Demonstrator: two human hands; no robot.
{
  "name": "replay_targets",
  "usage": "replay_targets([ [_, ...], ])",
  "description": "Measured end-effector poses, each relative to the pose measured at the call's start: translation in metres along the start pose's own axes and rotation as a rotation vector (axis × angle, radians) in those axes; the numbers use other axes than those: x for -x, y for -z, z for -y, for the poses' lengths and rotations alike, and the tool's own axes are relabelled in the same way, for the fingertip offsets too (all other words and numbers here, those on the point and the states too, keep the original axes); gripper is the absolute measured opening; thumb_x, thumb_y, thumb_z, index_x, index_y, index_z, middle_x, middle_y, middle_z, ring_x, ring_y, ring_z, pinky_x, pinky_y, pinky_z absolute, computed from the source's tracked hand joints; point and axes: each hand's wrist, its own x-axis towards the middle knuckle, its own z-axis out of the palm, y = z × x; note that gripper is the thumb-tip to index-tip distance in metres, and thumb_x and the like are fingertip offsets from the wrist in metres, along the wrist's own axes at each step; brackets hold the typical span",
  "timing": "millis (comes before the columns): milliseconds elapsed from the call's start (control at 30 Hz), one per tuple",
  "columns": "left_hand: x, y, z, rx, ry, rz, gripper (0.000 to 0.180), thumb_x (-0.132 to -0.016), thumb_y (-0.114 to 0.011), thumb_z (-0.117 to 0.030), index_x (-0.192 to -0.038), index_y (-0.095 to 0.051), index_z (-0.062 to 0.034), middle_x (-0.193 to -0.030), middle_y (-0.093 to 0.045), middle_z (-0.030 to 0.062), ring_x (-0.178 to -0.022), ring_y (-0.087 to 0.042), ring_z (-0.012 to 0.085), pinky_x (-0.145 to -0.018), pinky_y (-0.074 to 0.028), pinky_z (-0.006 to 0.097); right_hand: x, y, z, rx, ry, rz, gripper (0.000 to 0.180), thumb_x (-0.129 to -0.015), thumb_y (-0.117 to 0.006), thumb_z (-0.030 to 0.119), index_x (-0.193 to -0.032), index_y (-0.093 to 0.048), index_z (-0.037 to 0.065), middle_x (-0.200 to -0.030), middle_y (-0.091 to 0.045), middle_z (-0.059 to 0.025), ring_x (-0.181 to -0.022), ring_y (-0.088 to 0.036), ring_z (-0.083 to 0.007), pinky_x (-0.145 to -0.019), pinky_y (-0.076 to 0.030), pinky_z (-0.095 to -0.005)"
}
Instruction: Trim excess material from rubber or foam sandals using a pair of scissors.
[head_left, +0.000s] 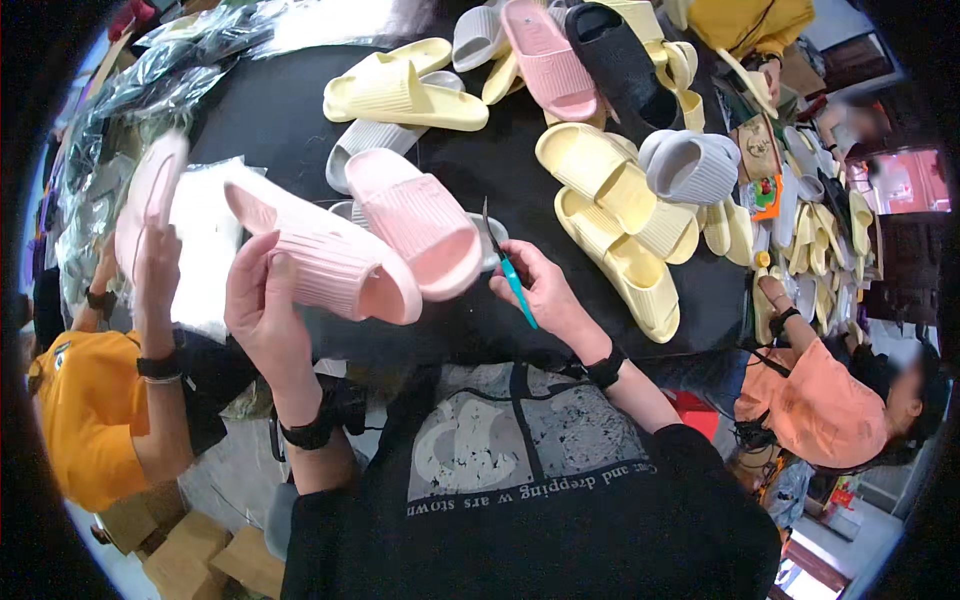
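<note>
My left hand (265,315) pinches a pale pink slipper (325,262) by the side of its ribbed strap, raised above the black table (440,330). Its sole end points up and left. Just right of it, a second pink slipper (415,215) lies over grey slippers (488,238), mostly hidden. In my right hand (548,290) is a slim teal-handled tool (516,288) with a thin, dark, curved tip pointing away from me. The tip is close to the second pink slipper's right side; whether they touch I cannot tell.
Yellow slippers (600,180) pile up on the right, with grey ones (695,165) and a black one (620,65) among them. More yellow slippers (405,90) lie farther back. At left, a co-worker in orange (95,410) holds a pink slipper (150,205). Another person (815,410) works at right.
</note>
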Motion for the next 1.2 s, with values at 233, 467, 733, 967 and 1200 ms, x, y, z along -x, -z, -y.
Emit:
replay_targets([
  [233, 0.037, 0.040, 0.065, -0.512, 0.160, 0.153, 0.022, -0.085, -0.058, -0.003, -0.106, -0.061, 0.0018, -0.078, -0.059, 0.0015, -0.071, -0.053, 0.0074, -0.067, -0.043, 0.022, 0.004, -0.003, -0.014, 0.044, 0.010, 0.002, 0.050, -0.081, -0.071, 0.021, -0.119, -0.048, -0.001, -0.086, -0.058, -0.0052, -0.075, -0.054, -0.0099, -0.071, -0.047, -0.0261],
  [467, 0.064, 0.064, 0.118, -0.639, 0.281, 0.223, 0.022, -0.085, -0.056, -0.007, -0.105, -0.059, 0.0004, -0.072, -0.059, 0.0097, -0.066, -0.056, 0.0143, -0.063, -0.046, 0.029, 0.006, -0.011, -0.011, 0.216, 0.001, 0.136, 0.047, -0.081, -0.071, 0.022, -0.117, -0.050, 0.000, -0.083, -0.058, -0.0072, -0.073, -0.053, -0.0112, -0.071, -0.047, -0.0267],
  [733, 0.063, 0.058, 0.133, -0.640, 0.240, 0.133, 0.040, -0.083, -0.060, -0.010, -0.118, -0.046, 0.0009, -0.079, -0.062, 0.0152, -0.072, -0.061, 0.0206, -0.067, -0.048, 0.033, 0.006, -0.024, 0.004, 0.281, 0.052, 0.334, 0.045, -0.080, -0.070, 0.023, -0.115, -0.051, 0.002, -0.084, -0.062, -0.0144, -0.076, -0.062, -0.0204, -0.071, -0.049, -0.0326],
  [967, 0.064, 0.064, 0.156, -0.625, 0.308, 0.266, 0.039, -0.083, -0.061, -0.015, -0.114, -0.051, 0.0053, -0.080, -0.062, 0.0115, -0.070, -0.060, 0.0167, -0.065, -0.049, 0.031, -0.001, -0.021, -0.016, 0.488, -0.027, 0.473, 0.047, -0.079, -0.070, 0.029, -0.113, -0.052, 0.002, -0.090, -0.064, -0.0216, -0.086, -0.063, -0.0356, -0.074, -0.050, -0.0392],
  [1200, 0.056, 0.065, 0.134, -0.459, 0.524, 0.295, 0.017, -0.084, -0.057, -0.010, -0.097, -0.060, 0.0008, -0.081, -0.059, 0.0031, -0.073, -0.052, 0.0084, -0.066, -0.042, 0.022, -0.013, -0.022, -0.037, 0.592, 0.096, 0.579, 0.051, -0.076, -0.071, 0.029, -0.113, -0.051, 0.001, -0.095, -0.062, -0.0229, -0.091, -0.061, -0.0376, -0.077, -0.049, -0.0425],
])
